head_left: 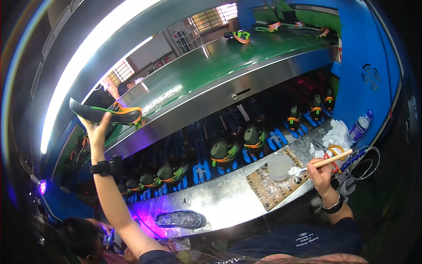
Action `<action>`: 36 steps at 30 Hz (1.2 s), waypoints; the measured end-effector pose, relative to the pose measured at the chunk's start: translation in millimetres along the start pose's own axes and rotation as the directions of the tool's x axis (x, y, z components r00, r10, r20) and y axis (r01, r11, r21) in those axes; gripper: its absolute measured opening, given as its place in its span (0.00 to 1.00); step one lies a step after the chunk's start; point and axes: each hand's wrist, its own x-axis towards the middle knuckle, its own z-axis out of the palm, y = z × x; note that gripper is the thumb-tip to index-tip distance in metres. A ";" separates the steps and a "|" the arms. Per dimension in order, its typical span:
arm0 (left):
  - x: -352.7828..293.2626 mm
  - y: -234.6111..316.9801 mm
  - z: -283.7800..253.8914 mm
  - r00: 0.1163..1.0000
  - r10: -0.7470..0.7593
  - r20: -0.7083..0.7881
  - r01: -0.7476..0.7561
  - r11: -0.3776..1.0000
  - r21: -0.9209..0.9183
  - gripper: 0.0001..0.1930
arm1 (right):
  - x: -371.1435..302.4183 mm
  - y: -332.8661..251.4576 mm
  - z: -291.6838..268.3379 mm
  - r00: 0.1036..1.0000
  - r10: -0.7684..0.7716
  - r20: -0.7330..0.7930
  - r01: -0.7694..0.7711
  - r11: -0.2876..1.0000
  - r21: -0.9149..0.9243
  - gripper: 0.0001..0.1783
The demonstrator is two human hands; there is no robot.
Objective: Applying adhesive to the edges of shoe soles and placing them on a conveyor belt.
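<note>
High at the left, my left hand (97,128) grips a black shoe (118,116) with orange and green trim, beside the green conveyor belt (198,66). My right hand (321,177) is closed round the wooden handle of a brush (334,159). The brush's white-coated tip is at the right rim of a round bowl (280,167) of whitish liquid. Under the bowl lies a piece of printed cardboard (274,194) on the metal ledge (224,200). A dark shoe sole (179,219) rests lower left on that ledge.
Several black shoes with green and orange trim (225,150) stand on blue supports below the belt. Another shoe (239,36) lies on the belt. Crumpled white cloth (338,133) and a clear bottle (360,126) are at the right. Another person (81,237) is at lower left.
</note>
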 end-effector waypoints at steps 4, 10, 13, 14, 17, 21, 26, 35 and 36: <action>-11.7 -13.8 22.2 0.970 -0.193 0.149 0.220 0.957 -0.191 0.22 | -6.5 -9.0 -11.9 0.999 0.025 -0.029 -0.026 0.998 -0.049 0.03; -64.7 16.7 26.8 0.981 -0.196 -0.009 0.168 0.861 -0.481 0.26 | 7.1 -7.5 -22.1 0.996 -0.094 0.002 0.093 0.982 -0.164 0.04; -156.2 36.7 44.8 0.944 -0.293 0.153 0.322 0.712 -0.624 0.37 | 9.5 -8.0 -13.1 1.000 0.009 0.009 -0.008 0.994 -0.108 0.03; -190.5 41.6 57.4 0.923 -0.351 0.160 0.379 0.748 -0.545 0.39 | 10.7 -7.0 -8.1 0.999 0.005 0.042 -0.001 0.997 -0.076 0.02; -292.2 60.0 107.4 0.860 -0.419 0.291 0.492 0.530 -0.690 0.39 | 12.5 -1.2 5.6 0.989 -0.037 0.145 0.043 0.998 -0.038 0.02; -374.1 87.4 147.7 0.676 -0.526 0.516 0.690 0.205 -0.695 0.40 | 27.0 23.5 9.0 0.989 -0.026 0.147 0.076 0.935 -0.346 0.04; -411.2 98.9 143.2 0.546 -0.561 0.622 0.763 0.028 -0.645 0.35 | 34.9 55.8 -0.4 0.988 0.018 0.154 0.055 0.890 -0.453 0.05; -413.4 88.3 127.3 0.476 -0.630 0.613 0.813 0.050 -0.580 0.36 | 36.4 86.3 -2.3 0.978 0.123 0.171 0.002 0.805 -0.593 0.06; -409.5 88.5 127.6 0.477 -0.632 0.611 0.812 0.050 -0.581 0.36 | 36.8 84.2 -0.1 0.985 0.063 0.160 0.040 0.820 -0.571 0.07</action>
